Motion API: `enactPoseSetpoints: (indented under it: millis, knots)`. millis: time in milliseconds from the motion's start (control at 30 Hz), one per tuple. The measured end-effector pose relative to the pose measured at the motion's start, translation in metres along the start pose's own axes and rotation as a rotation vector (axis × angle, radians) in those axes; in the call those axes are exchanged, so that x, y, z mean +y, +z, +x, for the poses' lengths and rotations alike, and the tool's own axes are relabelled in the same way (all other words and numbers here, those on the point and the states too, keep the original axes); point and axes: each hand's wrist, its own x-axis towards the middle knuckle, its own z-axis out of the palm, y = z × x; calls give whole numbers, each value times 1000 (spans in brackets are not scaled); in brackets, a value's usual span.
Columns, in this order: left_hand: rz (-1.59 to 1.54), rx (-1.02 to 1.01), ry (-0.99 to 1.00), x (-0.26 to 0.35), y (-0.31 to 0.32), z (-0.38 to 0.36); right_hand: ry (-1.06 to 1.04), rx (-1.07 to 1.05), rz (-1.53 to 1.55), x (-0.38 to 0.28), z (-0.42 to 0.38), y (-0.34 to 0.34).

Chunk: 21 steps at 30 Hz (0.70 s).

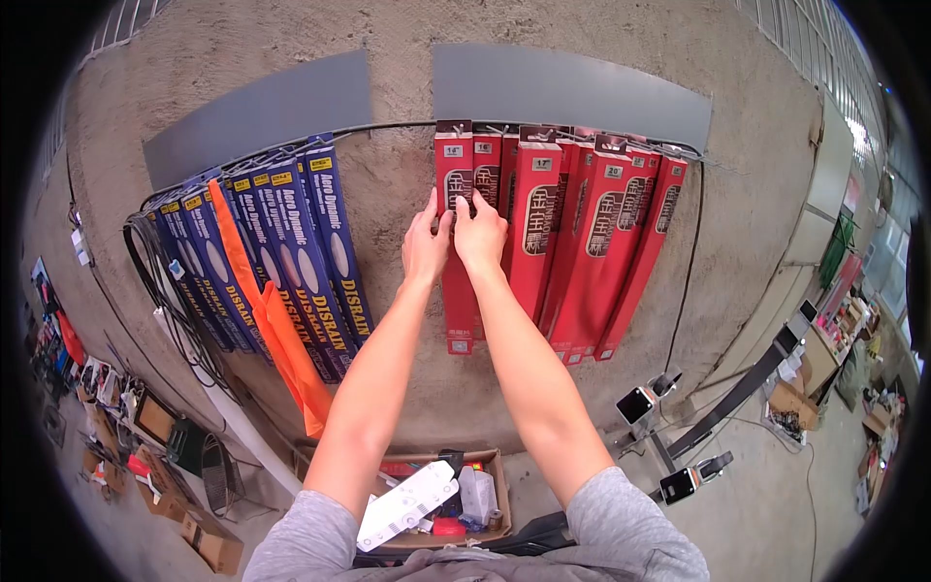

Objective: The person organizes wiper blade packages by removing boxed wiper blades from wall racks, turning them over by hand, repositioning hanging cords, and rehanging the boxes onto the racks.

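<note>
A long red wiper blade box (456, 291) with a 14-inch label hangs at the left end of a row of similar red boxes. My left hand (425, 241) grips its left edge, thumb on the front and fingers at the side. On the right edge, my right hand (481, 236) pinches the same box, covering part of the printed panel. Just right of it hangs another red box (535, 223) marked 17, partly overlapping its neighbours. A wider red box (596, 252) marked 20 hangs further right.
Blue boxes (335, 233) hang on the left, with an orange cloth strip (276, 339) and coiled black cable (150, 262) beside them. Grey plates (572, 87) are fixed above. Below sits a cardboard box (499, 475) of odds and ends; at right stands a black frame (727, 398) with mounted devices.
</note>
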Motion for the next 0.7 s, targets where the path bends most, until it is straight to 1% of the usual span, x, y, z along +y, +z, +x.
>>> enactPoseSetpoints:
  millis: [67, 167, 233, 300, 333, 367, 400, 433, 500, 533, 567, 633, 667, 700]
  knots:
    - [0, -4, -22, 5, -7, -3, 4, -16, 21, -2, -2, -1]
    - [-3, 1, -19, -6, -8, 1, 40, -51, 69, 9, 1, 7]
    - [-16, -40, 12, -20, -9, 9, -75, -9, 88, 31, 8, 21]
    - [-172, -108, -19, -31, -7, 16, -101, -42, 82, 26, -5, 10]
    - [-245, -146, -23, -33, -8, 16, -70, -90, 71, 26, -8, 8]
    - [-247, -146, -23, -31, -7, 14, -39, -139, 59, 28, -11, 6]
    - [-463, -175, -59, -29, -5, 9, -33, -203, 129, 33, -14, 3]
    - [-680, -205, -98, -28, -3, 3, -30, -202, 127, 35, -18, 3]
    - [-688, -192, -65, -15, -2, -8, -48, -138, 155, 33, -26, -1]
    - [-743, -145, -31, -10, 0, -12, -72, -85, 136, 32, -32, -1]
    - [-797, -97, 0, -5, 2, -17, -69, -85, 130, 30, -34, -3]
    - [-841, -105, -6, 5, 3, -26, -23, -53, 252, 25, -37, -7]
    - [-881, -86, -10, 12, 2, -33, 26, -75, 388, 17, -44, -11]
    - [-920, -68, -14, 19, -1, -39, 27, -75, 385, 12, -50, -15]
